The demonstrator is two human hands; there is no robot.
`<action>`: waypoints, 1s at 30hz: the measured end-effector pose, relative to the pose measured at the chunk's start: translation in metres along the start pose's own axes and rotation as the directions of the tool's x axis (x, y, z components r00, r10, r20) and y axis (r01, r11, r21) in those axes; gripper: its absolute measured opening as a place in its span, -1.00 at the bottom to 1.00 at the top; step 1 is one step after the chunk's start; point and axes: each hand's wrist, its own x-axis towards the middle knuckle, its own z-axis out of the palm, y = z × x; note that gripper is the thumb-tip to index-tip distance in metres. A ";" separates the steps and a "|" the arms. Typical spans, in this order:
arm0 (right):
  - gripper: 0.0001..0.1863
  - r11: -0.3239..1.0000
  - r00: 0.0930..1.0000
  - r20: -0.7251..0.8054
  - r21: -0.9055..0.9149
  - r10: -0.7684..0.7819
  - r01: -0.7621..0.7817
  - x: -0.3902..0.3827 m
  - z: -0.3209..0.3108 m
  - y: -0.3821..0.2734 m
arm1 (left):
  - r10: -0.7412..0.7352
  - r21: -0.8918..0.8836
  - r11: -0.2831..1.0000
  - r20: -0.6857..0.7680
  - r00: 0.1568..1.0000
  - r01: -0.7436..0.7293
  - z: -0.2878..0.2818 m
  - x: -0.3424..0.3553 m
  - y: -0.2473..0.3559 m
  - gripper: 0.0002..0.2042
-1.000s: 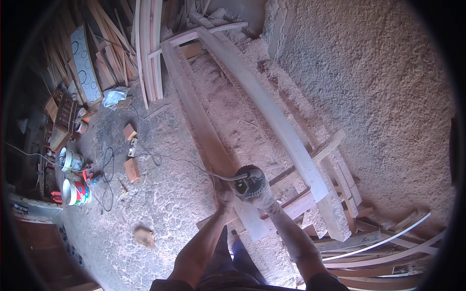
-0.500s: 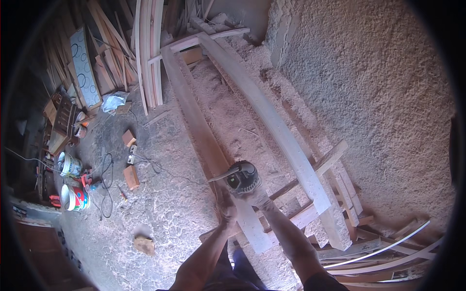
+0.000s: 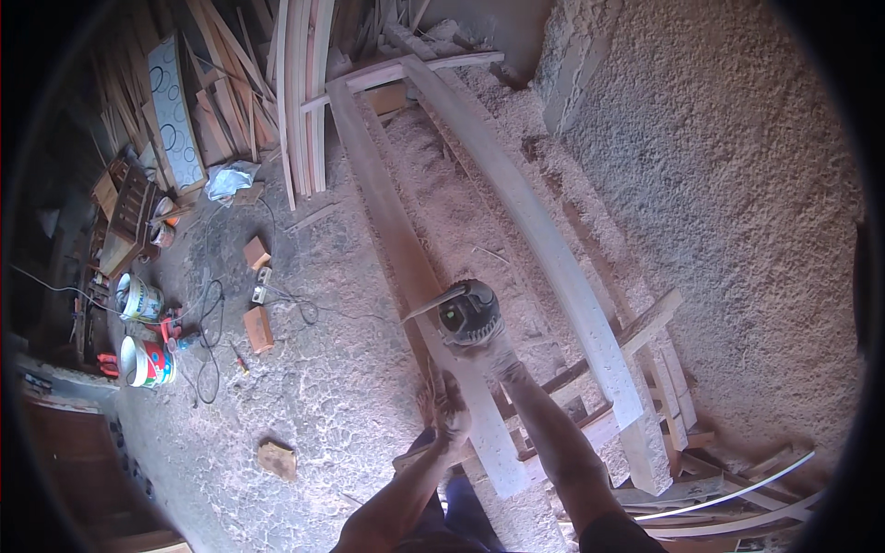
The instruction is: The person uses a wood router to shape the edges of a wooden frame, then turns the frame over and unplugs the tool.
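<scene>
The right hand (image 3: 500, 358) is wrapping its fingers around a corded black power tool (image 3: 470, 315), which is sitting over the left plank (image 3: 387, 212). The left hand (image 3: 446, 411) is touching that plank's left edge; its fingers' grip I cannot tell. Right of the left plank, a second plank (image 3: 535, 235) is lying; left, two buckets (image 3: 146, 362) are standing.

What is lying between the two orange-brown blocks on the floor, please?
A small pale power strip lies between the farther block and the nearer block; the head view shows this.
</scene>
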 end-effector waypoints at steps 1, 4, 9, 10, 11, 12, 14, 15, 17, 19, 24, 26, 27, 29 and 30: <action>-0.11 1.000 1.000 0.003 0.030 0.004 -0.004 0.010 0.004 -0.004 | -0.001 0.027 1.000 -0.010 1.000 0.002 -0.003 -0.002 0.000 -0.38; -0.07 0.895 0.980 0.076 0.398 0.185 -0.200 0.053 0.007 -0.018 | 0.015 0.083 0.996 -0.018 1.000 -0.013 -0.005 -0.004 0.000 -0.34; -0.09 0.990 0.986 0.136 0.087 0.099 -0.112 0.095 0.003 -0.012 | 0.074 0.210 0.975 0.000 0.997 -0.072 -0.009 0.001 0.003 -0.27; -0.08 0.992 0.986 0.137 0.076 0.092 -0.103 0.095 0.005 -0.011 | 0.116 0.308 0.945 0.007 0.993 -0.113 -0.016 0.011 0.007 -0.26; -0.08 0.994 0.987 0.135 0.057 0.089 -0.097 0.096 0.004 -0.009 | 0.158 0.431 0.889 0.025 0.987 -0.153 -0.021 0.028 0.014 -0.25; -0.07 0.985 0.985 0.111 0.098 0.134 -0.145 0.083 -0.001 -0.004 | 0.191 0.552 0.811 0.061 0.980 -0.193 -0.025 0.049 0.028 -0.16; -0.05 0.960 0.976 0.102 0.184 0.193 -0.209 0.062 -0.004 -0.016 | 0.250 0.700 0.642 0.195 0.949 -0.313 -0.036 0.093 0.063 -0.08; -0.03 0.945 0.969 0.118 0.223 0.217 -0.238 0.048 -0.004 -0.031 | 0.255 0.727 0.566 0.292 0.922 -0.388 -0.040 0.113 0.078 -0.08; 0.00 0.978 0.983 0.096 0.124 0.154 -0.165 0.013 -0.018 -0.041 | 0.166 0.602 0.716 0.345 0.924 -0.354 -0.032 0.116 0.095 -0.22; 0.01 0.999 0.996 0.083 -0.021 0.041 -0.040 -0.028 -0.028 -0.030 | -0.052 0.239 0.971 0.321 0.946 -0.027 -0.012 0.103 0.105 -0.45; 0.13 0.970 0.967 0.243 0.202 0.080 -0.131 -0.121 -0.068 -0.062 | 0.190 0.615 0.620 0.485 0.853 -0.488 -0.016 0.006 0.079 -0.37; 0.17 0.975 0.951 0.308 0.206 0.015 -0.082 -0.139 -0.085 -0.077 | 0.233 0.620 0.589 0.484 0.844 -0.518 -0.013 -0.025 0.063 -0.19; 0.11 0.949 0.942 0.326 0.266 0.076 -0.168 -0.142 -0.086 -0.077 | 0.207 0.626 0.576 0.512 0.834 -0.527 -0.015 -0.029 0.057 -0.20; 0.04 0.907 0.926 0.349 0.329 0.142 -0.263 -0.132 -0.091 -0.083 | 0.147 0.635 0.549 0.567 0.811 -0.544 -0.017 -0.028 0.073 -0.23; 0.03 0.902 0.923 0.354 0.333 0.152 -0.276 -0.130 -0.091 -0.082 | 0.102 0.640 0.534 0.600 0.794 -0.552 -0.020 -0.026 0.060 -0.16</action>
